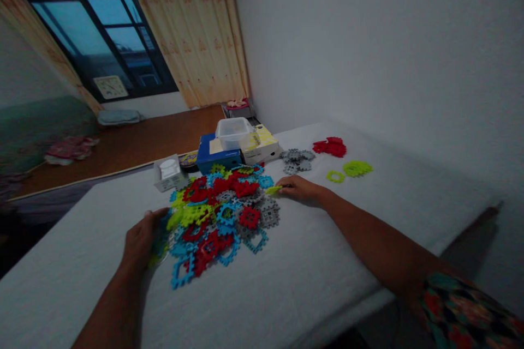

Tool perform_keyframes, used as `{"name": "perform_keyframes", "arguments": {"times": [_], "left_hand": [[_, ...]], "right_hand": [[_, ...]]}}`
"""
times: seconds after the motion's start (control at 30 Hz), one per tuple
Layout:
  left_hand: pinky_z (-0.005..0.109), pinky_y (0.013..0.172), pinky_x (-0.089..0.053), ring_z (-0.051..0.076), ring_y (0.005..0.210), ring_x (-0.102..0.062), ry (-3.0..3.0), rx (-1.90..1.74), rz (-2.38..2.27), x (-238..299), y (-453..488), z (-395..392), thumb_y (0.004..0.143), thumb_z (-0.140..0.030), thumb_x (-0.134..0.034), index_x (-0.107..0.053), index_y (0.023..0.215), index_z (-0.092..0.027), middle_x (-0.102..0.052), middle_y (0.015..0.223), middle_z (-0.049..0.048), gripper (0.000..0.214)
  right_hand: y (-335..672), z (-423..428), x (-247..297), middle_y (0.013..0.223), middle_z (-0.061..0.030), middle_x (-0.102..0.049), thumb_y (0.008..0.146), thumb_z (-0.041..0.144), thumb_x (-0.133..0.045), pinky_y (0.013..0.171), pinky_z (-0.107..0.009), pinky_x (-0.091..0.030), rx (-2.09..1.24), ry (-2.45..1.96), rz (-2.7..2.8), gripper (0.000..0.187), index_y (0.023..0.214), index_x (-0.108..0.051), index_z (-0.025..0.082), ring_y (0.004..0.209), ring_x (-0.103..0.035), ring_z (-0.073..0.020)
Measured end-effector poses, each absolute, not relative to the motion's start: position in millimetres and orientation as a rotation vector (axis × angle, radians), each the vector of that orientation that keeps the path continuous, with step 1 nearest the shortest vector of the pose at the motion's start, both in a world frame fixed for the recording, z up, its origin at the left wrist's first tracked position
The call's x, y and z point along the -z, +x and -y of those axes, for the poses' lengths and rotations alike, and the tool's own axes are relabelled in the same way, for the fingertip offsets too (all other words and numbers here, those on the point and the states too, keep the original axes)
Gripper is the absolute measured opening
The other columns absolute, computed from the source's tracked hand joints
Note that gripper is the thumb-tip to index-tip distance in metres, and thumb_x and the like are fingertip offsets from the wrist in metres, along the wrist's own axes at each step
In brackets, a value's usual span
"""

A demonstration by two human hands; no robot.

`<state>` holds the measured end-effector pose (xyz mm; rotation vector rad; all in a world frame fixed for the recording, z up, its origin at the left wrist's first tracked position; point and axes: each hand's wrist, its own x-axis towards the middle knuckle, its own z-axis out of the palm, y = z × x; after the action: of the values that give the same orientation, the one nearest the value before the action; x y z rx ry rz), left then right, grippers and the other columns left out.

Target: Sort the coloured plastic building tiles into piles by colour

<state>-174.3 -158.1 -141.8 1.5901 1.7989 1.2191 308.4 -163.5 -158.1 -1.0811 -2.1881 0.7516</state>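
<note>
Pinching 1 lime-green piece between thumb and fingers, the right hand is nearly closed at the right edge of 1 mixed pile of toothed pieces on the white cloth; a fingertip hold probably suits something so flat and thin. The left hand lies against the pile's left edge, its fingers partly curled over pieces there, perhaps to steady loose ones; whether it grips any, I cannot tell. Red, blue, grey and lime-green pieces overlap in the pile too much to count

Beyond the right hand are 3 groupings, each of 1 colour, seemingly set apart so that like pieces lie together: 1 grey cluster, 1 red cluster and 1 lime-green stack, with 1 lime-green frame just beside that stack. Behind the pile, 1 clear container appears to rest on 2 boxes, 1 blue box and 1 white-and-yellow box, perhaps to save room; 1 small open box and 1 round tin stand to their left
</note>
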Motion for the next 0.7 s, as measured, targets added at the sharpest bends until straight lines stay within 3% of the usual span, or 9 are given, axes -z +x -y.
{"name": "perform_keyframes", "arguments": {"times": [0.07, 0.17, 0.23, 0.33, 0.43, 0.6, 0.7], "left_hand": [[0.048, 0.110, -0.040, 0.030, 0.112, -0.065, 1.508, -1.183, -1.765, 141.5, -176.7, 155.4, 0.090, -0.064, -0.039, -0.073, 0.113, -0.013, -0.073, 0.115, 0.0140, 0.066], [0.046, 0.112, -0.038, 0.031, 0.115, -0.064, 1.424, -1.159, -1.736, 140.0, -176.4, 154.0, 0.088, -0.063, -0.043, -0.072, 0.115, -0.012, -0.072, 0.118, 0.0138, 0.064], [0.046, 0.112, -0.038, 0.031, 0.116, -0.063, 1.442, -1.143, -1.751, 138.8, -175.2, 154.0, 0.088, -0.062, -0.043, -0.073, 0.115, -0.013, -0.072, 0.118, 0.0128, 0.063], [0.047, 0.111, -0.038, 0.032, 0.117, -0.062, 1.496, -1.126, -1.799, 137.6, -174.3, 154.4, 0.087, -0.062, -0.043, -0.074, 0.115, -0.015, -0.073, 0.116, 0.0115, 0.063], [0.049, 0.111, -0.038, 0.033, 0.118, -0.061, 1.543, -1.097, -1.832, 137.9, -175.4, 153.9, 0.086, -0.062, -0.044, -0.074, 0.116, -0.017, -0.073, 0.116, 0.0110, 0.062], [0.051, 0.110, -0.039, 0.033, 0.115, -0.063, 1.581, -1.101, -1.824, 142.6, -180.2, 151.0, 0.087, -0.061, -0.043, -0.074, 0.116, -0.018, -0.074, 0.113, 0.0098, 0.061], [0.050, 0.110, -0.039, 0.032, 0.114, -0.063, 1.609, -1.092, -1.821, 144.9, -182.1, 150.5, 0.086, -0.062, -0.044, -0.074, 0.116, -0.019, -0.074, 0.113, 0.0091, 0.060]], "right_hand": [[316.0, 157.1, 161.5, 0.080, -0.0037, -0.064, 0.088, 0.042, -0.054, 0.072, -0.029, -0.044, -0.682, -1.163, 2.098, 0.031, 0.089, -0.069, 0.015, 0.075, -0.056, -0.0174], [347.5, 149.8, 153.5, 0.078, -0.0026, -0.064, 0.087, 0.036, -0.054, 0.067, -0.027, -0.044, -0.587, -1.314, 1.956, 0.032, 0.107, -0.067, 0.015, 0.070, -0.055, -0.0160], [382.7, 150.2, 140.1, 0.088, -0.0054, -0.068, 0.087, 0.029, -0.051, 0.073, -0.028, -0.047, -0.424, -1.489, 1.880, 0.034, 0.114, -0.066, 0.016, 0.078, -0.059, -0.0175], [442.4, 162.4, 123.4, 0.108, -0.0083, -0.070, 0.090, 0.024, -0.047, 0.089, -0.030, -0.046, -0.143, -1.965, 1.654, 0.030, 0.105, -0.072, 0.019, 0.099, -0.062, -0.0198], [483.6, 182.4, 123.8, 0.111, -0.0117, -0.070, 0.090, 0.023, -0.046, 0.094, -0.036, -0.046, -0.061, -2.327, 1.356, 0.030, 0.101, -0.074, 0.019, 0.106, -0.062, -0.0244], [485.1, 195.6, 134.2, 0.123, -0.0175, -0.062, 0.090, 0.029, -0.050, 0.092, -0.060, -0.043, 0.119, -2.506, 1.070, 0.032, 0.112, -0.073, 0.022, 0.120, -0.050, -0.0378], [467.6, 191.5, 131.5, 0.127, -0.0139, -0.061, 0.085, 0.035, -0.062, 0.094, -0.059, -0.044, 0.120, -2.326, 1.397, 0.030, 0.111, -0.073, 0.027, 0.122, -0.048, -0.0369]]}}
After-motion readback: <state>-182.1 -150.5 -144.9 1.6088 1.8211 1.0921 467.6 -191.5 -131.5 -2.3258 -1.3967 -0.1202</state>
